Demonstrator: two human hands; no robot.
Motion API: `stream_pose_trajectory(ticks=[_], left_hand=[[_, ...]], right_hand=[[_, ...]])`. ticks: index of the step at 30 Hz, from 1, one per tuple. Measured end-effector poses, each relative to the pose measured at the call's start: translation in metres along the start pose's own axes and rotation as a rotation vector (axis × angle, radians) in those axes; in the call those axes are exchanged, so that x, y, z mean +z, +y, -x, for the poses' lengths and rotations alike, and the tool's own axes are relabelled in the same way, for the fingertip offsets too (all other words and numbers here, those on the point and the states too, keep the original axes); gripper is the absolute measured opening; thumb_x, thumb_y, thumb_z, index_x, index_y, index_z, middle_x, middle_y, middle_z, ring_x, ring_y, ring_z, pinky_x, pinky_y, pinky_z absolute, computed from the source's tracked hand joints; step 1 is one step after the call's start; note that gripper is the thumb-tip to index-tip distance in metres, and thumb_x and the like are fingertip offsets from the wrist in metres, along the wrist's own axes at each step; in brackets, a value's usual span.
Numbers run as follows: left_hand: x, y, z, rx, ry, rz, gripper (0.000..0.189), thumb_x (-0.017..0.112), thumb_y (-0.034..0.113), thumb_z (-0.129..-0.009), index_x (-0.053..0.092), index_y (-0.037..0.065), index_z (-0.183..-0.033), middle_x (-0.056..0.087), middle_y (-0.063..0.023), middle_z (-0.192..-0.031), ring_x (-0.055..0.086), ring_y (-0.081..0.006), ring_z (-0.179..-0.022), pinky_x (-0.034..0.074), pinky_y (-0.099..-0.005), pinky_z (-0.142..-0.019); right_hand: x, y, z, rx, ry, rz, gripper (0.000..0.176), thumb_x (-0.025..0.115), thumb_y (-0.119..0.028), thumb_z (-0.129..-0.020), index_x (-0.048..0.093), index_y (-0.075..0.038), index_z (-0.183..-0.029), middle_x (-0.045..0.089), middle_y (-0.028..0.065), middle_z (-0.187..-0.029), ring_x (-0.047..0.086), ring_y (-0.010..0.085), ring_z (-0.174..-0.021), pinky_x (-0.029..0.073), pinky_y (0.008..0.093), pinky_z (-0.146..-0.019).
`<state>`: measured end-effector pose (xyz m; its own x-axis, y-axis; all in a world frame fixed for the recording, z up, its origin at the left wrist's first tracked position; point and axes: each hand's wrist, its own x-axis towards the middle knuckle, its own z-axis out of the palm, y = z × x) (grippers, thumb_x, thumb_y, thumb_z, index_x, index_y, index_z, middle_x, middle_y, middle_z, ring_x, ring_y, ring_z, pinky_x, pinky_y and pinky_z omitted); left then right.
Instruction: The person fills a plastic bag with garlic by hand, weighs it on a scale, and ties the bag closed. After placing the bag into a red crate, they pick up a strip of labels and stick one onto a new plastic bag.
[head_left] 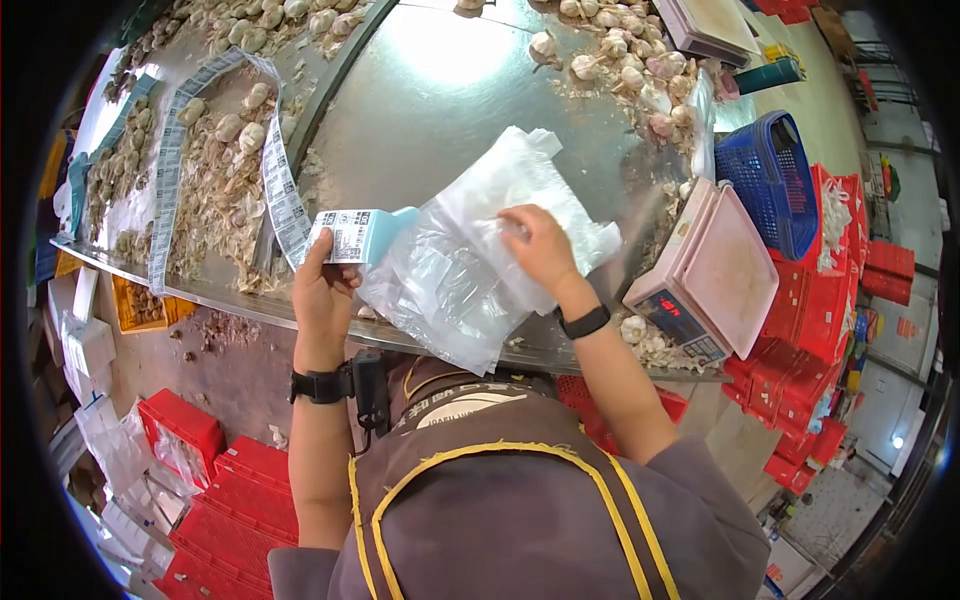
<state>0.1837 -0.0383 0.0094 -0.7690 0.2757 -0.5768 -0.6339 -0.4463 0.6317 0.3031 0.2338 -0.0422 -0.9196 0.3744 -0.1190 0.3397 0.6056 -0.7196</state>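
A strip of printed labels (345, 236) with light blue backing is gripped by my left hand (326, 280), thumb on top. Its long tail (283, 200) loops away to the left over the metal table. Beside it lies a clear plastic bag (440, 290), overlapping a stack of white plastic bags (500, 170). My right hand (543, 250) rests over the stack, fingers loosely bent and thumb apart from them. Nothing shows between those fingers, though their undersides are hidden.
Garlic bulbs (630, 70) are heaped at the back right, and garlic with loose skins (225, 150) lies on the left. A scale (715, 270) stands at right, beside a blue basket (765, 185). Red crates (240, 510) sit below left. The table's near edge (240, 310) runs before me.
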Motion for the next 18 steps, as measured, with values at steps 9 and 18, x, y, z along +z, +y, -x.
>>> stream_pose_trajectory(ticks=[9,18], left_hand=[[0.035,-0.021,0.017,0.029,-0.110,-0.349,0.017,0.061,0.021,-0.090,0.061,0.004,-0.094,0.062,-0.0011,-0.074,0.054,-0.0075,-0.056,0.041,-0.0218,-0.047],[0.041,-0.040,0.005,-0.379,-0.189,0.110,0.036,0.054,0.026,-0.091,0.052,0.001,-0.117,0.065,-0.0089,-0.100,0.068,-0.0174,-0.083,0.055,-0.0281,-0.060]], right_hand=[[-0.022,-0.066,-0.003,-0.105,-0.126,-0.515,0.037,0.061,-0.007,-0.086,0.057,-0.009,-0.123,0.061,0.0031,-0.115,0.060,0.0141,-0.100,0.048,0.0294,-0.084],[-0.021,-0.089,0.011,0.058,-0.580,-0.977,0.044,0.068,0.002,-0.079,0.058,-0.002,-0.122,0.064,0.0053,-0.106,0.061,0.0108,-0.095,0.048,0.0244,-0.083]])
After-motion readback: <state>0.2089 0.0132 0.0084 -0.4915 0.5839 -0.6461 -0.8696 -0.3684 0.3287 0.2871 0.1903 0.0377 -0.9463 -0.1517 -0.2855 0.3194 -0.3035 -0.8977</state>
